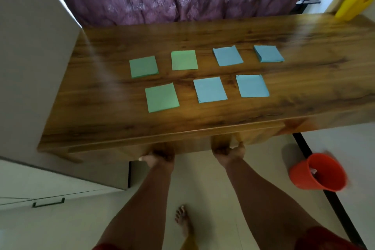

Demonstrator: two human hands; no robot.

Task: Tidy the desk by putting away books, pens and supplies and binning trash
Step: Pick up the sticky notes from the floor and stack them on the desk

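Desk (203,126) holds only seven paper pads (161,97) in two rows at its middle, the bin (317,172) on the floor to my right. Both arms reach straight down: left hand (160,155) and right hand (229,151) curl under the front edge, probably on a drawer; what the fingers grip I cannot tell

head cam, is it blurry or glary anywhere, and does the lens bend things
Head view: motion blur smears the whole frame, worst at the desk's front edge, both hands and the red bin; a pale glare streak crosses the desk's left end; wide-angle bending curves the desk edges; the sticky-note pads stay readable as squares.
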